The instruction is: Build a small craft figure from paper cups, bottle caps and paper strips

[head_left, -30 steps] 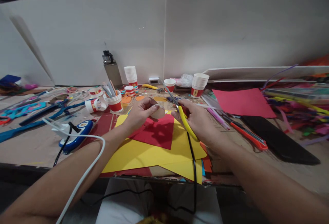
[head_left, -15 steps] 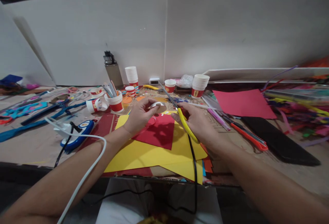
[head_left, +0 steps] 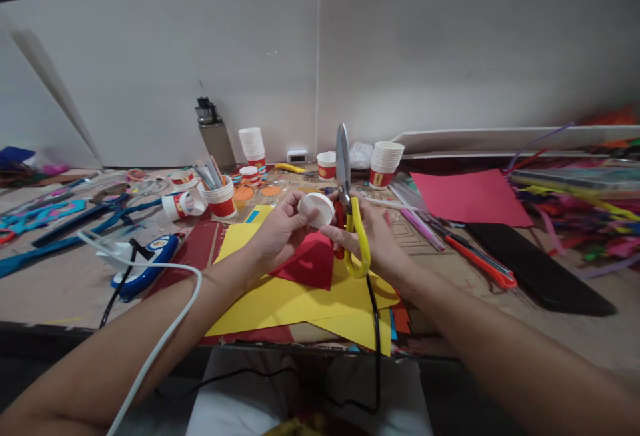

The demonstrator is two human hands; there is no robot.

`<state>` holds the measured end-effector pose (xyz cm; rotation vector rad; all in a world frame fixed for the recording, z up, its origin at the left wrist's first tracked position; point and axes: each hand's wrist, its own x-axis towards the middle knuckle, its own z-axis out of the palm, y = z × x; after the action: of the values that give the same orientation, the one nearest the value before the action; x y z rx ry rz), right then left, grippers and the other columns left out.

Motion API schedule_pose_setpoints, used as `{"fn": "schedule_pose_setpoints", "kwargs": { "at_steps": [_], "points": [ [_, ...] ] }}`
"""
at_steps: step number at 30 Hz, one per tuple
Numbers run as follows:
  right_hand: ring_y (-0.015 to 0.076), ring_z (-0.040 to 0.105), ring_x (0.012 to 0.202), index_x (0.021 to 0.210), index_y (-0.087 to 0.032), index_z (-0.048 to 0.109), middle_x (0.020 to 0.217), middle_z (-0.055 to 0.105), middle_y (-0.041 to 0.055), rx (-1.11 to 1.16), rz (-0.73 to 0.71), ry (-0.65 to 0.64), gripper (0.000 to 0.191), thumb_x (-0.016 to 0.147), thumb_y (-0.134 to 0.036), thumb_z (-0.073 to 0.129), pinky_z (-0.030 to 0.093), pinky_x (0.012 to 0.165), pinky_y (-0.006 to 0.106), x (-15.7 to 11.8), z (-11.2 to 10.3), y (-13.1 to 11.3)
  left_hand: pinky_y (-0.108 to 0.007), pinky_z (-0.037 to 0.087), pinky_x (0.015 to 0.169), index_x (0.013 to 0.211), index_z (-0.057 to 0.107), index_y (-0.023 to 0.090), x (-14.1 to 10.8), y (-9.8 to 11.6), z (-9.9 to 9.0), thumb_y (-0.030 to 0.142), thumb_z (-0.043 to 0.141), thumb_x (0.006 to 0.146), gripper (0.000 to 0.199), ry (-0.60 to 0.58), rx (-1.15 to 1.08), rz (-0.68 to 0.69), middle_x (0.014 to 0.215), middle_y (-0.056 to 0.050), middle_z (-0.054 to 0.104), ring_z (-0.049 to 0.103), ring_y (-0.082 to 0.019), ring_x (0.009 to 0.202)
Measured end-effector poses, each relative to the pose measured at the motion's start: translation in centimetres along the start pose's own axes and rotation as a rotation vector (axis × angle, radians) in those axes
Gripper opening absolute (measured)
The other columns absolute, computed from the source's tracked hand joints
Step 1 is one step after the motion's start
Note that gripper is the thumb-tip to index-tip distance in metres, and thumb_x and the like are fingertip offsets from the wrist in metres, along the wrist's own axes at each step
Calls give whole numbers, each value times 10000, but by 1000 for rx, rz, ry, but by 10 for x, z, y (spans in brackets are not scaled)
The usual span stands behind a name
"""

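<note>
My left hand [head_left: 283, 233] pinches a round white paper-cup bottom [head_left: 317, 210] by its edge, its flat face turned toward me. Beside it, my right hand [head_left: 375, 236] is closed around yellow-handled scissors [head_left: 343, 163], whose blades point straight up and look closed. The right thumb reaches close to the lower rim of the cup bottom. A small red piece [head_left: 339, 229] shows by the scissors' handle; I cannot tell what it is. Under both hands lie a red paper sheet [head_left: 310, 266] and larger yellow sheets [head_left: 280, 303].
Stacked paper cups [head_left: 386, 164] stand at the back, with another stack [head_left: 251, 145] further left. A cup of pens [head_left: 220, 197] is left of my hands. To the right are a red utility knife [head_left: 483, 261] and a black phone-like slab [head_left: 540, 269]. A white cable [head_left: 173, 336] crosses my left forearm.
The scissors have swung from slanting left to upright, away from the cup bottom. My left hand has tilted the cup bottom so its round face shows.
</note>
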<state>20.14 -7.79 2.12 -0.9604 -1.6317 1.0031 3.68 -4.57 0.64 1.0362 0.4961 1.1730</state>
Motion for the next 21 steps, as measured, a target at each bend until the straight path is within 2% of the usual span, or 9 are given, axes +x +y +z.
{"fn": "schedule_pose_setpoints", "kwargs": {
  "at_steps": [4, 6, 9, 13, 18, 21],
  "points": [
    [129, 543, 644, 1110, -229, 497, 780, 564, -19, 57, -73, 46, 458, 740, -375, 725, 491, 600, 288, 0, 2, 3, -240, 494, 739, 1006, 504, 235, 1, -4, -4, 224, 796, 666, 449, -4, 57, 26, 916, 21, 648, 618, -111, 809],
    [125, 535, 662, 1120, -222, 506, 777, 554, -19, 61, -89, 77, 452, 747, -352, 724, 481, 609, 278, 0, 0, 5, -238, 481, 723, 965, 519, 214, 2, -4, -8, 235, 774, 687, 377, -13, 166, 73, 860, 22, 638, 602, -106, 768],
    [124, 531, 691, 1145, -213, 523, 787, 554, -15, 7, -113, 87, 475, 734, -316, 739, 462, 618, 263, 1, -4, 10, -232, 457, 721, 834, 535, 176, 2, -3, -10, 222, 729, 718, 231, -17, 459, 162, 793, 20, 618, 575, -99, 745],
    [125, 534, 716, 1169, -209, 534, 807, 557, -11, -59, -145, 72, 489, 731, -282, 740, 456, 646, 262, 3, -6, 14, -222, 429, 642, 773, 588, 160, -1, -3, -8, 220, 675, 755, 107, -21, 853, 221, 722, 12, 619, 547, -98, 684],
    [134, 530, 714, 1159, -207, 539, 798, 534, -11, -113, -124, 58, 448, 759, -312, 711, 461, 654, 277, 3, -3, 9, -217, 469, 600, 753, 608, 162, -4, -5, -10, 282, 674, 771, 139, -1, 848, 300, 700, 2, 636, 559, -96, 638],
    [143, 536, 759, 1181, -235, 500, 856, 540, 0, -126, -142, 83, 406, 822, -361, 640, 474, 692, 290, 2, -6, 0, -213, 492, 537, 786, 595, 163, -1, 1, -15, 319, 675, 782, 175, 52, 822, 311, 671, 14, 613, 552, -82, 555]
  ]
}}
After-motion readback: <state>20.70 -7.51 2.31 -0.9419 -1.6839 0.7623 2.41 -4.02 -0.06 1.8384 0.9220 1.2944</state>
